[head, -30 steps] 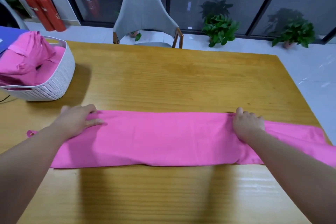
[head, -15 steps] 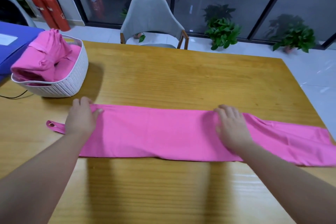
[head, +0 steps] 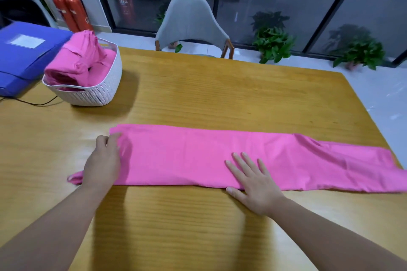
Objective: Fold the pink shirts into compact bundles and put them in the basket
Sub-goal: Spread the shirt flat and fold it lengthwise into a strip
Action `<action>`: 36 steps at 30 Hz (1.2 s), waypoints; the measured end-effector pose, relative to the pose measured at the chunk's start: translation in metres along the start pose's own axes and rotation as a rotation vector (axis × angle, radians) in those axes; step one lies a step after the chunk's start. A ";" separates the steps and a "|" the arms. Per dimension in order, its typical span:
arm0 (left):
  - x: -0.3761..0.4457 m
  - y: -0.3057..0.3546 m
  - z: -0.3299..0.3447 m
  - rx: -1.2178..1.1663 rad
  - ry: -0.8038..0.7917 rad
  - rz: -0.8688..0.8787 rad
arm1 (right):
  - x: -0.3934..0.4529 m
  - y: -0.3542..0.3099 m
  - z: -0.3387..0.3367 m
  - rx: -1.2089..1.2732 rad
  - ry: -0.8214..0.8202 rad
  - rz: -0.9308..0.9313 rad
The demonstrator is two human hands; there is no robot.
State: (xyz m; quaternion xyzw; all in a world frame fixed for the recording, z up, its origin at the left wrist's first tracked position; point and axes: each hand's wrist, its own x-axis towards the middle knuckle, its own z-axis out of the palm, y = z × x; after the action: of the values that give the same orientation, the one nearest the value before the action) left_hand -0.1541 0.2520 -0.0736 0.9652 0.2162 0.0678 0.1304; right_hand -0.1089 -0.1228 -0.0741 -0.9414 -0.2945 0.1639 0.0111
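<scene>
Wooden table (head: 198, 94) under a long folded pink shirt (head: 198, 156) — soft, light, limp; left hand (head: 103, 163) curled, pinching its end, right hand (head: 253, 178) flat, fingers spread; best gripped at left edge — basket (head: 97, 94) far-left

Bright overhead light puts pale glare on the counter (head: 198, 99) and soft shadows under both arms; wide-angle edges bow, and the background looks slightly soft.

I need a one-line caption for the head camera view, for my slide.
Left hand grips the end of a pink shirt folded into a strip; right hand presses it flat.
</scene>
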 end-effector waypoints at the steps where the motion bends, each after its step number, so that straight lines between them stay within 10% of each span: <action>1: -0.002 -0.007 0.001 0.035 -0.031 0.056 | -0.004 -0.003 0.002 0.012 -0.010 -0.008; 11: -0.013 0.033 0.007 0.076 0.169 0.059 | 0.005 -0.020 -0.014 0.247 0.184 0.032; 18: -0.046 0.156 0.043 0.082 -0.363 0.420 | 0.048 -0.053 -0.010 0.205 0.126 0.013; 30: -0.017 0.109 0.044 0.237 -0.337 0.307 | -0.058 0.165 -0.004 0.121 0.103 0.604; 36: -0.024 0.147 0.047 0.147 -0.197 0.206 | -0.069 0.206 -0.013 0.349 0.464 0.594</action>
State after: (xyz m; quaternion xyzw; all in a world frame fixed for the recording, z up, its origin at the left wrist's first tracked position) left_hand -0.1084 0.1025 -0.0790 0.9912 0.1067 -0.0301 0.0724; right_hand -0.0450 -0.3304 -0.0653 -0.9815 0.0326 -0.0091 0.1887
